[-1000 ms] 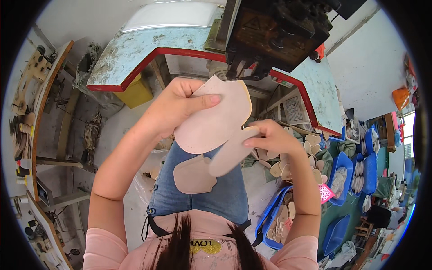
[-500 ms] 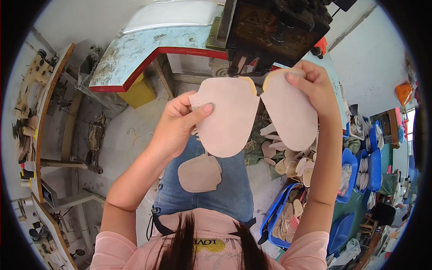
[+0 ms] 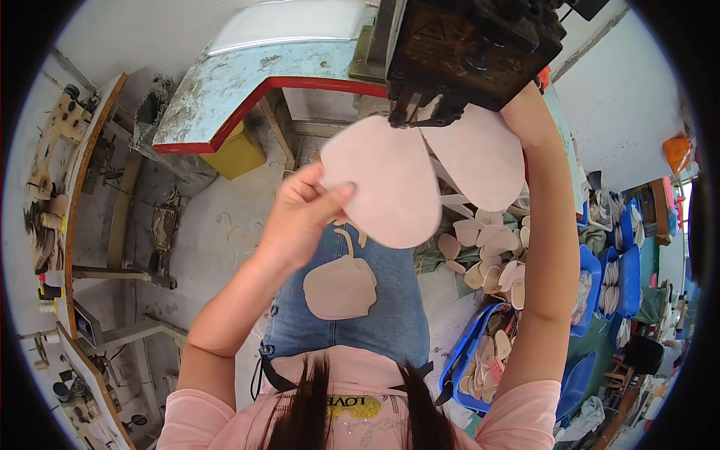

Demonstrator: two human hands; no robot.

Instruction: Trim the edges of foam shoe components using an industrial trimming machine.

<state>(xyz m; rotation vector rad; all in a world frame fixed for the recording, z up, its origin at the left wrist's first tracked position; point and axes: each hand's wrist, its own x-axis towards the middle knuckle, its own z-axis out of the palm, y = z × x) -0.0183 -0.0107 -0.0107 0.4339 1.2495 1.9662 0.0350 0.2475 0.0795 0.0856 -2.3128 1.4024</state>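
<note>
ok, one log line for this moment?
left hand: pinching pale piece | right hand: at second pale piece, fingers hidden by machine head | lap: another pale piece

Left grip (image 3: 301,217) pinches, thumb (image 3: 334,201) uppermost; right arm (image 3: 551,255) extends forward.

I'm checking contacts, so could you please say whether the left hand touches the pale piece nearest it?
Touching: in the head view, the left hand has its thumb over the left edge of the pale piece.

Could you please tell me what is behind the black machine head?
Partly behind the machine head are the right hand and a pale flat piece; the fingers and the piece's upper end are covered.
</note>
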